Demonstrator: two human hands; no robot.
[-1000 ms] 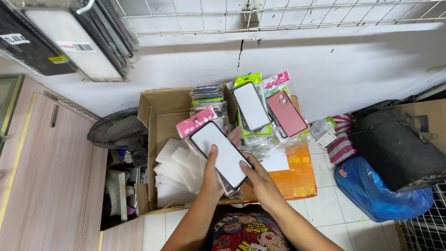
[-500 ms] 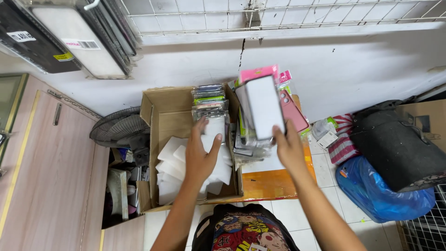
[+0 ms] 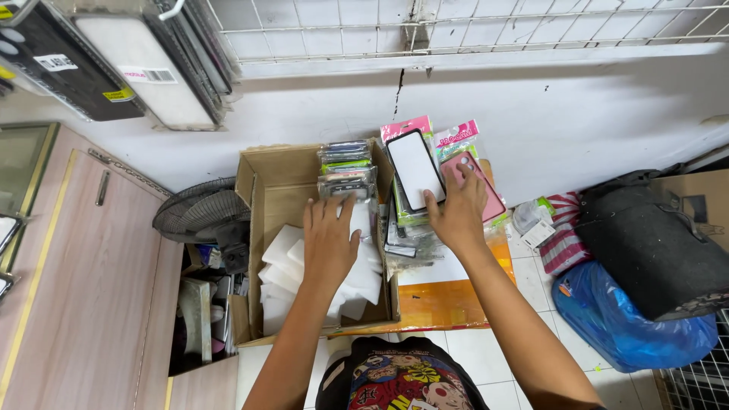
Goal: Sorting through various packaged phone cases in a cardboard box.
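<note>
My left hand [image 3: 329, 239] is spread flat, palm down, inside an open cardboard box [image 3: 273, 178], resting on loose white sheets [image 3: 287, 262]. A stack of packaged phone cases [image 3: 346, 168] stands at the box's far end, just beyond its fingertips. My right hand [image 3: 458, 211] lies on a pile of packaged phone cases to the right of the box. Its fingers touch a black-rimmed case with a white insert [image 3: 415, 168] and a pink case [image 3: 486, 190]. Neither hand grips anything.
An orange sheet [image 3: 448, 304] lies on the tiled floor under the pile. A black fan [image 3: 196, 211] sits left of the box, by a wooden cabinet [image 3: 83, 273]. A black bag [image 3: 649, 243] and blue plastic bag [image 3: 615, 323] lie at right. Wire grid [image 3: 456, 26] above.
A second ago both hands held the white-insert case above the box. The right hand carried it onto the right pile and set it down; the left hand dropped onto the white sheets.
</note>
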